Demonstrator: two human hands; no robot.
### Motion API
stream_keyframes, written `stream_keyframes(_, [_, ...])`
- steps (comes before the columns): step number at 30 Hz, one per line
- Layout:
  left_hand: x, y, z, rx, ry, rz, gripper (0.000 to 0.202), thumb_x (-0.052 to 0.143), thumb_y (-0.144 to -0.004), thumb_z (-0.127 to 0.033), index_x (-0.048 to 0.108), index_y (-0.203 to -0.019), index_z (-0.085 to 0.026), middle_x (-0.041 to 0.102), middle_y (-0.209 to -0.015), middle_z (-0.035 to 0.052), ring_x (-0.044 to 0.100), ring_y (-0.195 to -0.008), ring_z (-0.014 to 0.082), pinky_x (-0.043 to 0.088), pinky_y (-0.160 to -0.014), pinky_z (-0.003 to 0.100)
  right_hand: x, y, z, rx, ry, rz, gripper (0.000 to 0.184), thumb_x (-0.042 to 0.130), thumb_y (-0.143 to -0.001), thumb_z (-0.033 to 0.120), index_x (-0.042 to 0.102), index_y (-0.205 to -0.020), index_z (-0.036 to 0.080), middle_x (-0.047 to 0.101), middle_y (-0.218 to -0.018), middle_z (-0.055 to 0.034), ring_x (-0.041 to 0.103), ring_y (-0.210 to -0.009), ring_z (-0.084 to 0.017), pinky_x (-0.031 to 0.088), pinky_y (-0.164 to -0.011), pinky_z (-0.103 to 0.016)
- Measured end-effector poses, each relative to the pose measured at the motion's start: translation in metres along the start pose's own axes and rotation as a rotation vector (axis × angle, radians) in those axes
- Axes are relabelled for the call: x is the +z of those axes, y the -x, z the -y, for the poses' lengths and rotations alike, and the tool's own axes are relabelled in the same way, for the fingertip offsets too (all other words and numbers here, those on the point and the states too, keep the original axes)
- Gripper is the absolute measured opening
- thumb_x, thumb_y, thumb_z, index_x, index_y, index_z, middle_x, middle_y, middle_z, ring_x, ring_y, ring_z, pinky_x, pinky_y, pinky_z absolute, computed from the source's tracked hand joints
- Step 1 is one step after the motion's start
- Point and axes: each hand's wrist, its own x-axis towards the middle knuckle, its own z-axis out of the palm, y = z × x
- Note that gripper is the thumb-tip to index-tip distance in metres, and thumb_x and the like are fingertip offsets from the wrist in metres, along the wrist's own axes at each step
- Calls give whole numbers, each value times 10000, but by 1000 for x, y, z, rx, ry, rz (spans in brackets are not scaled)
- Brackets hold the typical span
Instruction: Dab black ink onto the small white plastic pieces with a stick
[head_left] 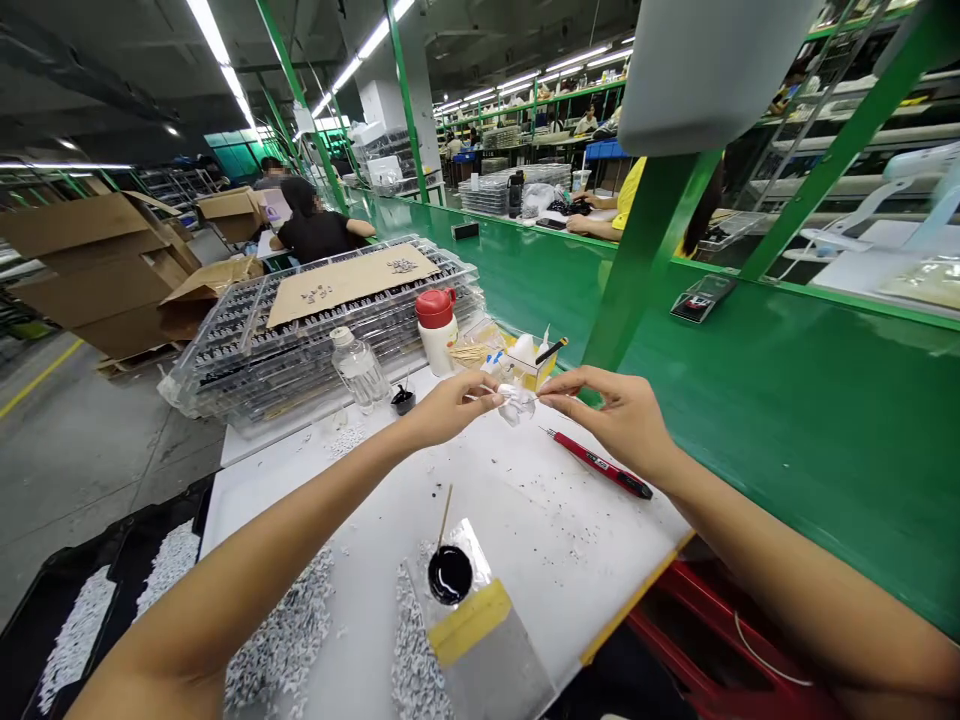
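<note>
My left hand (466, 400) pinches a small crumpled white tissue-like piece (517, 404) between thumb and fingertips, above the far part of the white worktable (495, 500). Close on its right side, my right hand (600, 405) has thumb and forefinger pinched together at the piece's edge. Whether a thin stick is also in those fingers is too small to tell. A red and black pen-like tool (596, 463) lies below my right hand. Nearer me, a round pot of black liquid (450, 575) with a wooden stick (445, 515) stands on a silvery plate (502, 650) with yellow tape.
Behind my hands stand a clear box of swabs and tools (525, 365), a red-lidded white bottle (436, 330), a clear bottle (360, 368) and a small black cup (403, 400). Stacked clear trays (322, 320) rise left. A green post (637, 250) stands right. Small white parts (281, 640) lie nearby.
</note>
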Motion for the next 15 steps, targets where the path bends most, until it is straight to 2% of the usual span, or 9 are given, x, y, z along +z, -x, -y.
stream_keyframes(4, [-18,17,-8,37,215,-36,337,674,-1043,-431,679,-1233,-153,713,-1228,99,715,-1092,247,624,-961,470,21,-32,-4,-34,-125,37,315,718,-1011,465,708,-976,152,728,-979,-35,705,-892,-157,621,-864,-357])
stream_keyframes(9, [-33,34,-11,43,356,-172,270,719,-1018,-371,685,-1165,-147,718,-1144,74,717,-993,214,636,-883,413,46,-65,7,-47,-316,69,318,712,-1015,461,701,-958,148,727,-975,-36,708,-921,-165,616,-898,-378])
stream_keyframes(15, [-57,52,-30,67,450,-337,166,806,-935,-202,653,-954,-138,676,-872,-13,670,-756,136,602,-700,281,56,-87,38,-31,-549,126,436,823,-899,567,677,-872,157,760,-883,-36,722,-778,-159,630,-742,-335])
